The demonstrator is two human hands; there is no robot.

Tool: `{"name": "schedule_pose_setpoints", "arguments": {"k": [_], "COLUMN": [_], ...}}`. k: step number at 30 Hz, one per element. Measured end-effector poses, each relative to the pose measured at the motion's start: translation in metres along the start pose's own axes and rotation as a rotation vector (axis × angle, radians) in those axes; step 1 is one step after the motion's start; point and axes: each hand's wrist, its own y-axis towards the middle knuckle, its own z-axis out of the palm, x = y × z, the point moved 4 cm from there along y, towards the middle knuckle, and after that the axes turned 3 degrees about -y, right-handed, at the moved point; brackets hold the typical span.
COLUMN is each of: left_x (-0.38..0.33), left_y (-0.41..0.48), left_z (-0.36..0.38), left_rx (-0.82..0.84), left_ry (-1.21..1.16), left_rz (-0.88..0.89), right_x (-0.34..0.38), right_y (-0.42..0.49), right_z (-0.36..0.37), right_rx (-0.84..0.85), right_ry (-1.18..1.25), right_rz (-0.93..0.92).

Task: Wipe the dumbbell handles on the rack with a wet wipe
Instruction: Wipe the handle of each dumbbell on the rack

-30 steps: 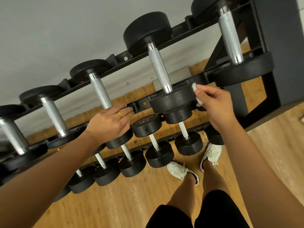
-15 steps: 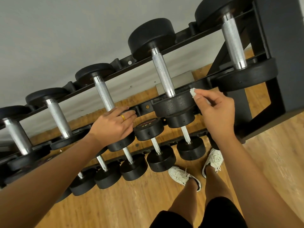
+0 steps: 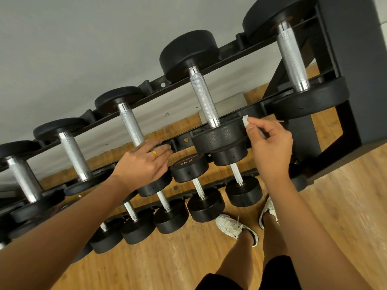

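STEP: between handles, wiping paused | RIGHT: right hand (image 3: 270, 147) is pinching small white wet wipe (image 3: 245, 120), touching black round dumbbell head (image 3: 219, 137) on black metal rack (image 3: 178, 141) | LEFT: left hand (image 3: 142, 162) is resting straight-fingered on neighbouring head | NEXT: probably wrapping wipe round knurled silver handle (image 3: 204, 97)

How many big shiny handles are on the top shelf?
5. From left: first handle, second, third by the left hand, fourth near the wipe, fifth. More may lie beyond the left edge.

Floor: wooden floor (image 3: 345, 195) lay under you.
Shoes: you wore white sneakers (image 3: 232, 227).
Wall: grey wall (image 3: 83, 49) faced you.
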Motion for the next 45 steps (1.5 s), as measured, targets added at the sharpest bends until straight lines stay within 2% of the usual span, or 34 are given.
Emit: {"name": "schedule_pose_setpoints", "arguments": {"k": [2, 5, 10, 16, 21, 26, 29, 31, 35, 40, 42, 45], "left_x": [0.001, 0.0, -0.001, 0.001, 0.0, 0.001, -0.001, 0.0, 0.002, 0.002, 0.002, 0.0], "left_y": [-0.001, 0.001, 0.001, -0.001, -0.001, 0.0, 0.0, -0.001, -0.001, -0.002, -0.001, 0.0], "left_z": [-0.001, -0.001, 0.0, 0.002, 0.002, 0.0, 0.001, 0.001, 0.002, 0.003, 0.003, 0.001], "left_rx": [-0.008, -0.021, -0.017, -0.02, -0.013, -0.008, -0.006, 0.0, -0.001, -0.04, -0.048, -0.048], "left_ry": [-0.002, -0.019, -0.001, -0.016, -0.014, -0.026, -0.015, -0.025, -0.042, -0.035, -0.034, -0.036], "left_rz": [0.004, -0.002, -0.008, -0.006, -0.01, -0.014, -0.013, -0.016, -0.031, -0.039, -0.037, -0.042], "right_x": [0.009, 0.024, 0.011, 0.025, 0.012, 0.031, 0.028, 0.023, 0.022, 0.016, 0.023, 0.045], "right_y": [-0.015, -0.03, -0.006, -0.024, -0.018, -0.035, -0.014, -0.019, -0.033, 0.011, 0.011, 0.017], "right_z": [0.002, 0.009, 0.001, 0.011, -0.001, 0.018, 0.012, 0.01, 0.01, -0.014, -0.008, 0.015], "right_rx": [0.006, 0.02, -0.051, 0.022, -0.021, 0.075, -0.043, -0.057, 0.108, 0.26, 0.323, 0.512], "right_ry": [-0.04, -0.152, -0.094, -0.229, -0.146, -0.232, -0.225, -0.216, -0.328, -0.386, -0.405, -0.406], "right_rz": [-0.04, -0.199, -0.065, -0.326, -0.156, -0.402, -0.364, -0.35, -0.611, -0.742, -0.866, -0.991]}}
